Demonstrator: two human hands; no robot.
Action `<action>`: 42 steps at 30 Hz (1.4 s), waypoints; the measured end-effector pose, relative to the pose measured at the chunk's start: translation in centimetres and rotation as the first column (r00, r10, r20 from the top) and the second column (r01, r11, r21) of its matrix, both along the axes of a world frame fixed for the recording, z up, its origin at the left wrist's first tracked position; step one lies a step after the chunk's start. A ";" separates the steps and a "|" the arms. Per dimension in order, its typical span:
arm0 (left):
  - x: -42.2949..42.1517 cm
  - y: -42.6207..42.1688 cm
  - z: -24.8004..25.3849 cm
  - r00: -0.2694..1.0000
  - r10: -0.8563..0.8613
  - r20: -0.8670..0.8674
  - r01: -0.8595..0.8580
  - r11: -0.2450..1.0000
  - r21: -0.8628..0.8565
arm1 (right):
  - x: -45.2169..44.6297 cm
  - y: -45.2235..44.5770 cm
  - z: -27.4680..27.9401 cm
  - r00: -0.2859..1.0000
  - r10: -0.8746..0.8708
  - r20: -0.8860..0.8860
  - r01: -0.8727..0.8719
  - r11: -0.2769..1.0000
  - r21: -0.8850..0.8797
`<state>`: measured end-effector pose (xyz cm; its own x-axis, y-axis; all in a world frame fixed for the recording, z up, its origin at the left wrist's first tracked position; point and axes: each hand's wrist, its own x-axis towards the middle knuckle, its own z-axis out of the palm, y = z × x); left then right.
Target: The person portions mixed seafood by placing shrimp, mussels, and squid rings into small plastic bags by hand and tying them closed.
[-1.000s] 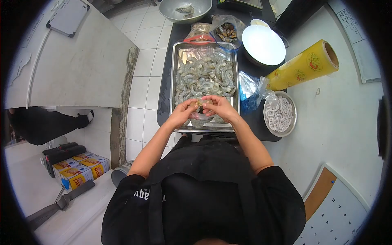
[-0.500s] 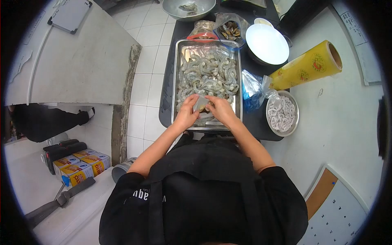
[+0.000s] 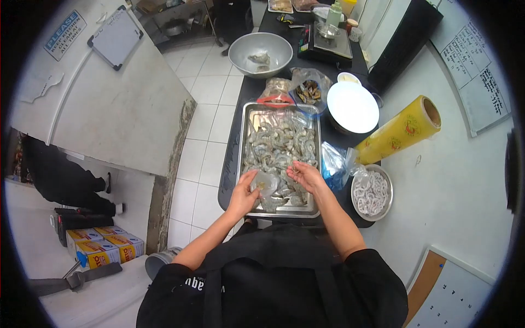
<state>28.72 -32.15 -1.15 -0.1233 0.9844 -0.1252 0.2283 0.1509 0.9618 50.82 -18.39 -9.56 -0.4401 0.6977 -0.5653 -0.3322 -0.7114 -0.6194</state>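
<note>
A metal tray on the black table holds a heap of raw grey shrimp. Over its near left part my left hand is closed on a small clear plastic bag with a little something yellowish in it. My right hand is over the shrimp to the right of the bag, apart from it. Its fingertips are pinched together, and what they hold, if anything, is too small to name.
Beyond the tray are a metal bowl, a bag of mussels and a scale. To the right are white plates, a yellow film roll and a bowl of whitish rings. Another person's dark-clothed legs show at left.
My hands, earlier together at the bag, have moved apart; the bag stays with my left hand. The view has tilted up, showing more of the table's far end.
</note>
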 end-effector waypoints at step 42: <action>-1.4 2.8 2.3 0.997 0.072 0.035 -0.075 0.993 0.092 | -1.2 5.6 -6.1 -0.073 -0.392 0.917 -0.955 0.291 0.049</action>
